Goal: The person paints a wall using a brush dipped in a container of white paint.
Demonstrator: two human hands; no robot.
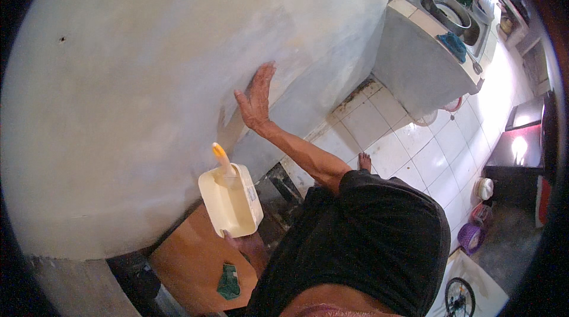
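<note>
My left hand (242, 242) grips the near end of a cream plastic tray (228, 201), with part of the hand hidden beneath it. A tool with a yellow-and-white handle (220, 154) stands in the tray, its handle sticking out over the far edge toward the wall; its working end cannot be made out. Fingers stretched and thumb apart, my right hand (256, 99) is at the patchy pale wall (148, 80) and holds nothing. Whether its palm presses on the wall is hard to tell. The wall shows greyish smears around that hand.
A green item (228, 282) lies on a brown board (198, 258) below the tray. At the upper right stands a sink counter (415, 56) with a metal pan (449, 12) and a blue cloth (453, 46). A purple basket (470, 237) sits on the tiled floor (409, 142).
</note>
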